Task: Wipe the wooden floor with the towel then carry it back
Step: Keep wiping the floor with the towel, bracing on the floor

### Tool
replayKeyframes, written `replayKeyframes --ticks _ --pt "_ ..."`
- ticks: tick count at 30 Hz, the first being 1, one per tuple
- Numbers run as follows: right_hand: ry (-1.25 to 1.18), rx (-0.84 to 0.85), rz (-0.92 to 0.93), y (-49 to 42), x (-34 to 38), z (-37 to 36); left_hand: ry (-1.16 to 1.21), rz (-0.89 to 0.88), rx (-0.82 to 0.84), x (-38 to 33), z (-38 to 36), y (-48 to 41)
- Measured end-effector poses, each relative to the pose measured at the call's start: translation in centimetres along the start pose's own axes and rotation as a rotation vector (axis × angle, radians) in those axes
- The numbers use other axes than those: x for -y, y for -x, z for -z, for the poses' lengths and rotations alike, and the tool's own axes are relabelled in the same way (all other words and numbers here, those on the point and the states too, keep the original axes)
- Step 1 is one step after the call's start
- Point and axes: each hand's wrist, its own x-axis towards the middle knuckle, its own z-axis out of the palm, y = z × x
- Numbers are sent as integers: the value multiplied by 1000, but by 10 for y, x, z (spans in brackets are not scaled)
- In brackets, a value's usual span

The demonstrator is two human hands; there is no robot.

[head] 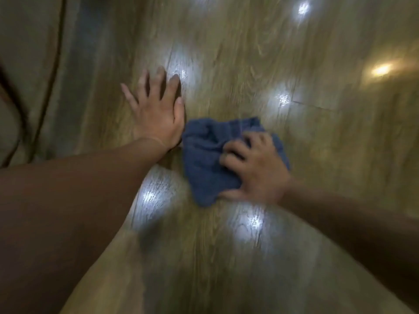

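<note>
A crumpled blue towel [205,155] lies on the glossy wooden floor [249,53] in the middle of the view. My right hand [258,168] presses down on the towel's right part, fingers curled into the cloth. My left hand [156,109] rests flat on the bare floor just left of the towel, fingers spread, its edge almost touching the cloth. The picture is blurred by motion.
Bright ceiling lights reflect off the planks in several spots. A darker vertical band, perhaps a wall or door edge [52,75], runs along the left side. Open floor stretches ahead and to the right.
</note>
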Motion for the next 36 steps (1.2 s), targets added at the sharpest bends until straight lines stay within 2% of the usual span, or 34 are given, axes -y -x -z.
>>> replayKeyframes --ticks 1,3,5,8,11,15,16,18,20,21,23,25,27,30,33,36 --pt "51 -22 -77 -22 -26 7 -5 0 1 1 0 1" --pt "111 -120 -410 -81 -84 19 -4 -6 -3 1 -1 1" --pt "24 -148 -690 -136 -126 36 5 -16 -13 0 0 3" --pt "-56 -188 -851 -180 -129 45 21 -27 -22 -1 0 3" --pt "58 -132 -745 -151 -72 21 161 -22 -63 4 4 1" --pt "-11 -178 -663 -42 54 -25 512 26 -94 11 16 -1" --pt "-62 -141 -566 -12 91 -34 570 25 -73 15 22 0" --pt "-94 -8 -223 42 153 -51 579 -38 -16 29 31 9" --pt "-130 76 31 64 157 -55 479 -183 19 45 32 25" --pt "-142 61 73 59 146 -55 429 -255 10 52 29 33" --pt "-136 -34 -2 26 115 -46 373 -317 -31 57 20 44" --pt "-37 -224 -234 -34 66 -31 384 -293 -68 57 13 41" --pt "63 -236 -470 -103 6 -12 401 -269 -54 59 11 41" --pt "-12 -224 -691 -179 -63 13 358 -316 -49 61 12 39" --pt "-13 -234 -764 -188 -57 12 327 -319 -51 61 13 39" --pt "52 -238 -774 -140 1 -10 326 -298 -42 58 17 39"
